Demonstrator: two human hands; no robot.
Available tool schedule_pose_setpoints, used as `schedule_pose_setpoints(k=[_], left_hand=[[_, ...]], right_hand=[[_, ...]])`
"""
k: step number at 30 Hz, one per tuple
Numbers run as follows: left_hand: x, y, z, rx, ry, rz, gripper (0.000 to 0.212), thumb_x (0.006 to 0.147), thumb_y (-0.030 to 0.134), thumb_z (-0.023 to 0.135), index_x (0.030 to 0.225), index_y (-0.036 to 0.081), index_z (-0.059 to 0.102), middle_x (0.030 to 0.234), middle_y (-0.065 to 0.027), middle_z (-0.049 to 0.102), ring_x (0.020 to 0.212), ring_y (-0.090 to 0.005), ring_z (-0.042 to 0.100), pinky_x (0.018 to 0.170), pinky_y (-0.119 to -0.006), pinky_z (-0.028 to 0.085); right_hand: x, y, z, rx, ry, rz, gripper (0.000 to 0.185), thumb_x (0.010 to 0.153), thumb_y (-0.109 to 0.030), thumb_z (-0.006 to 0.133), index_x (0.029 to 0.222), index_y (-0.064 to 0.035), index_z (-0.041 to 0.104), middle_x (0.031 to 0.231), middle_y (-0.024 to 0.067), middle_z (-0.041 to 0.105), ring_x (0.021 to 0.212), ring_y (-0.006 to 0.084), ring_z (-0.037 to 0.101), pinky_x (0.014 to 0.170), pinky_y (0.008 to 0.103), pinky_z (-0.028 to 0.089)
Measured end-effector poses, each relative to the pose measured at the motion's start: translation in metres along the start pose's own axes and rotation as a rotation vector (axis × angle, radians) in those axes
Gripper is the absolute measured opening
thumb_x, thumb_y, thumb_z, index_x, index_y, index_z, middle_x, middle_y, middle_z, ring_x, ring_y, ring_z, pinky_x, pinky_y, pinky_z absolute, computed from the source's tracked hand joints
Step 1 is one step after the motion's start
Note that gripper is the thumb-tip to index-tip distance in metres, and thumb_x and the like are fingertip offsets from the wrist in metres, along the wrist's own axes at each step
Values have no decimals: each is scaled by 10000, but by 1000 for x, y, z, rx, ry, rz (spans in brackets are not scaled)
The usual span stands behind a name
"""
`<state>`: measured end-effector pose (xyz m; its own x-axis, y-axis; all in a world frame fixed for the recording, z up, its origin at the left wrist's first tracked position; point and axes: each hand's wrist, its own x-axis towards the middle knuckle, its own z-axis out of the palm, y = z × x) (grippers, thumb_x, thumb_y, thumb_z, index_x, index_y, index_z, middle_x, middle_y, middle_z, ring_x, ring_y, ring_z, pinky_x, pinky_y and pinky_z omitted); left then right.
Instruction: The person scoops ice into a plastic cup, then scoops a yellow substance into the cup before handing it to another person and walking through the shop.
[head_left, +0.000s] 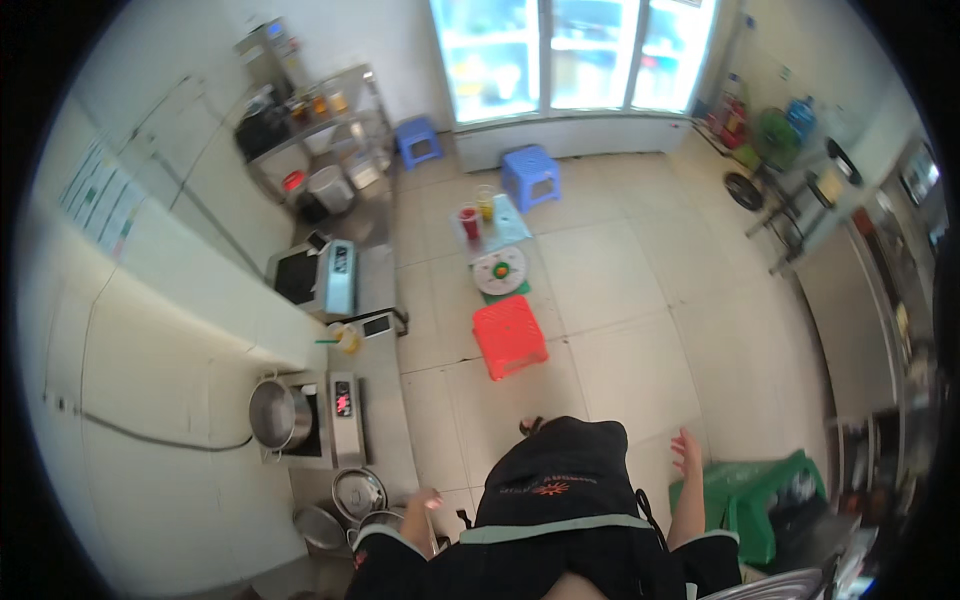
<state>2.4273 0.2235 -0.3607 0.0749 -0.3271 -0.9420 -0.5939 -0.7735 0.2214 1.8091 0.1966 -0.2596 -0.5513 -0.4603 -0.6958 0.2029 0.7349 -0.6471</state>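
Observation:
My left hand (427, 498) hangs beside the steel counter edge, near several metal pots and lids; its fingers are blurred, and whether they are apart is unclear. My right hand (685, 450) is over the tiled floor beside a green plastic crate (720, 480), with its fingers spread and nothing in them. Between my hands is the black apron (555, 480) I wear. Ahead on the floor stands a red plastic stool (510, 337). Beyond it lie a round white dish (500, 271) with a green and orange item at its centre, and a tray (506, 229) with two cups of drink.
Along the left counter are a steel pot (279, 415) on an induction cooker (345, 420), a phone (376, 325), a drink cup (346, 339) and another cooker (339, 277). Blue stools (531, 176) stand near a glass-door refrigerator (592, 60). A green fan (778, 139) and steel cabinet (847, 307) are at right.

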Motion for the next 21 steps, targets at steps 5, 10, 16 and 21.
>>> schedule_pose_setpoints(k=[5,10,16,21], left_hand=[[38,67,-81,87,338,100,206,796,214,446,949,107,532,779,-50,580,653,-181,539,562,-345,432],[40,180,-16,-304,281,403,220,787,244,418,963,136,493,869,-9,551,737,-152,515,585,-351,438],[-6,319,194,0,-285,585,219,802,318,430,948,168,493,931,6,523,843,-143,502,659,-371,422],[-36,380,351,424,-457,470,330,737,314,492,1018,142,513,961,-8,537,835,-179,522,675,-361,407]], right_hand=[[-68,116,-89,576,121,213,465,649,-552,560,856,-140,491,911,46,522,869,237,465,728,511,320],[-40,117,-73,730,-92,62,445,720,-491,514,934,-105,463,1015,113,480,910,280,481,705,509,408],[66,124,-19,-886,-648,-550,278,736,-258,517,941,-76,565,826,73,605,782,209,560,690,311,423],[83,83,-130,-854,-578,-536,301,761,-331,506,943,-98,562,829,64,598,725,218,563,625,326,435]])
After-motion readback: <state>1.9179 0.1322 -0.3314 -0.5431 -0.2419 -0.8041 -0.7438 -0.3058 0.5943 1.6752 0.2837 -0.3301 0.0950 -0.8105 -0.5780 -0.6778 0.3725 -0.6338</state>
